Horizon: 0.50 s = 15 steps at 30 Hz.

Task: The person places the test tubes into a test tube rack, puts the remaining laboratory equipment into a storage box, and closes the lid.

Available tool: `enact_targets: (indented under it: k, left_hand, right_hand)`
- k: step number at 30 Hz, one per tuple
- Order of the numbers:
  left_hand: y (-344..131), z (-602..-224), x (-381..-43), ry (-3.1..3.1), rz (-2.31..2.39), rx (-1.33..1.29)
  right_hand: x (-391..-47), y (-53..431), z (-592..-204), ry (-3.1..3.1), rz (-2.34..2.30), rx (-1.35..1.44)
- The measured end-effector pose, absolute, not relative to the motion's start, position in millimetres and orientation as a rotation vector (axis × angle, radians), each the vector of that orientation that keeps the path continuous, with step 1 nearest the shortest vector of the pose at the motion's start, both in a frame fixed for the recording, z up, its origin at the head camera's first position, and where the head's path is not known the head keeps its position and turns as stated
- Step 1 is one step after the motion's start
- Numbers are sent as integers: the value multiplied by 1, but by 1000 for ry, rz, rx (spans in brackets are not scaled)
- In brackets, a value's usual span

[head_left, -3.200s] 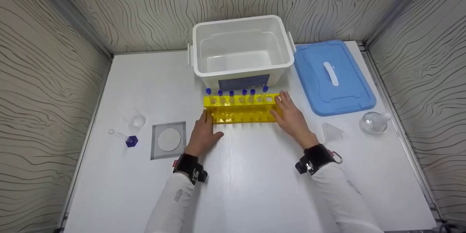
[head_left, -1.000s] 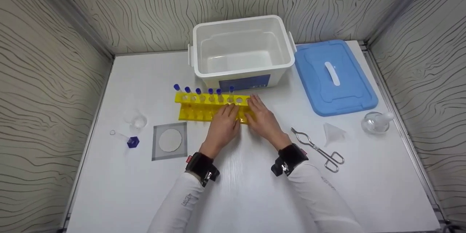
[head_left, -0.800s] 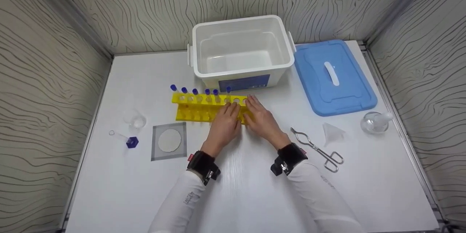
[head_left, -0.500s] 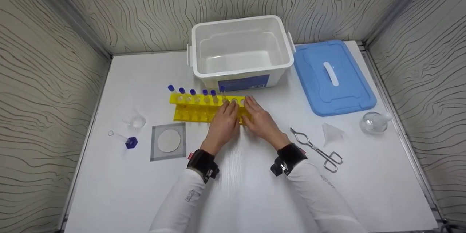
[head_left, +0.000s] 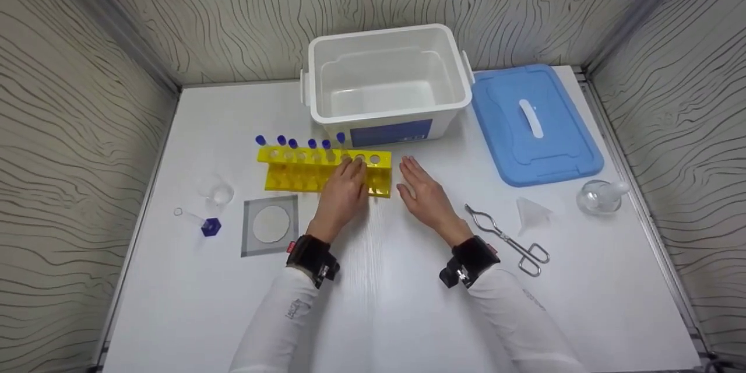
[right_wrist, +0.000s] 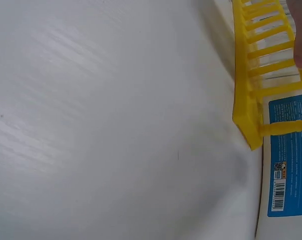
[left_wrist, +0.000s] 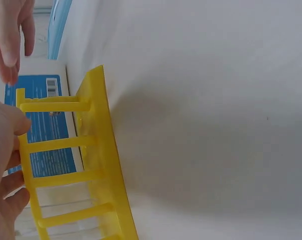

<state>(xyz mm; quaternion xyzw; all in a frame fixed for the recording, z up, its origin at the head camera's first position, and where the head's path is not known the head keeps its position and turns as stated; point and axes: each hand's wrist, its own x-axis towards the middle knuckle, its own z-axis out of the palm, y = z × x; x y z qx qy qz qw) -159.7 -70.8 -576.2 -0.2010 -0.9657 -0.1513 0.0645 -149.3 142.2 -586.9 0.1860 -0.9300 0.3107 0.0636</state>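
Observation:
A yellow test tube rack (head_left: 285, 178) stands in front of the white bin, holding several clear tubes with blue caps (head_left: 312, 143) along its top row. My left hand (head_left: 341, 195) grips the rack's upper bar right of its middle. In the left wrist view the thumb and fingertips (left_wrist: 18, 197) lie around that yellow bar. Just off the rack's right end, my right hand (head_left: 428, 198) is held apart from it with relaxed fingers and nothing in them. The right wrist view shows the near end of the rack (right_wrist: 248, 120) and a little of the right hand at the edge.
A white bin (head_left: 387, 116) is behind the rack, with a blue lid (head_left: 536, 122) to its right. Crucible tongs (head_left: 507, 239), a funnel (head_left: 531, 214) and a clear bottle (head_left: 599, 197) lie rightward. Leftward are a gauze mat (head_left: 270, 226), a flask (head_left: 219, 193) and a small cylinder (head_left: 211, 226).
The rack has slid left along the bin's front with my left hand on it. My right hand has come off its right end. The tongs, earlier hidden under the right arm, now show.

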Motion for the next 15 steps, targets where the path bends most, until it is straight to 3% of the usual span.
enact_targets:
  k: [15]
  left_hand:
    - [-113,-578,-168,-2900,-603,-488]
  right_hand:
    - [-141,156,-595,-2658,932,530]
